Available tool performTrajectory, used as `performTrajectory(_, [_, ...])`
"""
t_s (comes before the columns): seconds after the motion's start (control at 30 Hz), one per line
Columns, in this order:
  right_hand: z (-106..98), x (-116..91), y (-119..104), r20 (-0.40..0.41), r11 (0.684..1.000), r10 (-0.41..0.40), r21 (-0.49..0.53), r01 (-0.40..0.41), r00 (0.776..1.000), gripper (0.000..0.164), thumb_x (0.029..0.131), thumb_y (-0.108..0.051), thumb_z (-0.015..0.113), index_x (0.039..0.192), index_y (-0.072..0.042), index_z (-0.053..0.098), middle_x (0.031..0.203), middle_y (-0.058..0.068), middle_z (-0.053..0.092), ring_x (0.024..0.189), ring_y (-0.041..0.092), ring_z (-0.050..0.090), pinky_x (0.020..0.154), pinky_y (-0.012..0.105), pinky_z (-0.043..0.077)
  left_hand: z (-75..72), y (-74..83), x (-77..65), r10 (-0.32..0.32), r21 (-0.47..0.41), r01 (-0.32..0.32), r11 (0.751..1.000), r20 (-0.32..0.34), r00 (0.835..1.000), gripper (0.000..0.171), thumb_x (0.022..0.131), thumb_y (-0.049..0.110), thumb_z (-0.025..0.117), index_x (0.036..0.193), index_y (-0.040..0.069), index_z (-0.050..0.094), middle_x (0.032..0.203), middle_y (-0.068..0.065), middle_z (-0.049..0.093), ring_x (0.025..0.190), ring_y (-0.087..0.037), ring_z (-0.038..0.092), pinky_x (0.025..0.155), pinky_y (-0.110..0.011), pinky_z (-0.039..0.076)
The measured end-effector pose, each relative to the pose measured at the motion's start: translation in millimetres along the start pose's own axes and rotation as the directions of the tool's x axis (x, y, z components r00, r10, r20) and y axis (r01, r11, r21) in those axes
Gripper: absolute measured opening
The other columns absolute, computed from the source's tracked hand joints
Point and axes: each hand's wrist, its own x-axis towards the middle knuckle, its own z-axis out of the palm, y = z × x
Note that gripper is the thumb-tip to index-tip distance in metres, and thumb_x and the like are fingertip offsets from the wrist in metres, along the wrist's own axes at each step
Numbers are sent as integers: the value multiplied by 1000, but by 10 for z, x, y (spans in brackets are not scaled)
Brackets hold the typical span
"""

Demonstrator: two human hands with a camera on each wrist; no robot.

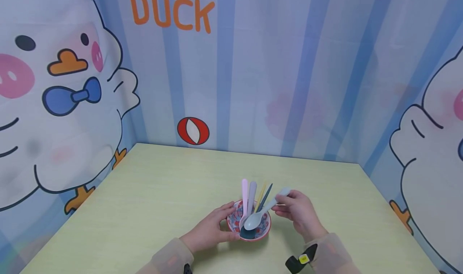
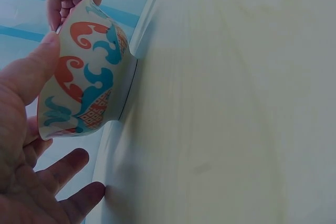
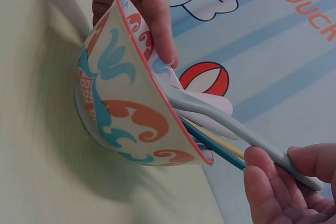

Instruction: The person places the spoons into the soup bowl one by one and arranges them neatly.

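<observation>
A patterned bowl [image 1: 267, 230] with a red rim stands on the table, several spoons in it. My left hand [image 1: 209, 230] holds it at its left side; the right wrist view shows the thumb on the bowl's rim [image 3: 132, 114]. With thumb and fingers, my right hand [image 1: 299, 214] pinches the handle end of a pale grey spoon [image 1: 253, 221], which slants over the bowl's right rim. Behind it a pink spoon [image 1: 244, 189], a lilac spoon [image 1: 252, 190], a yellow handle [image 1: 261, 195] and a dark teal spoon [image 1: 247, 234] lean in the bowl.
A pale yellow-green table [image 1: 162, 185] spreads around the bowl. Beyond its edges hangs a blue striped curtain [image 1: 249, 73] with duck drawings. A strap with a small black device [image 1: 297, 264] sits on the right wrist.
</observation>
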Motion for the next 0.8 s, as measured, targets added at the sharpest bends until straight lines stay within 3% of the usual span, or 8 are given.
performTrajectory(0.8, [104,52,98,33,995,8,-102,-5,999,23,90,-5,64,109,7,58,82,12,67,68,17,65,65,29,57,9,-16,5,15,14,-15,1000,-7,1000,83,79,42,78,145,8,43,156,-1,30,142,-31,25,110,-55,27])
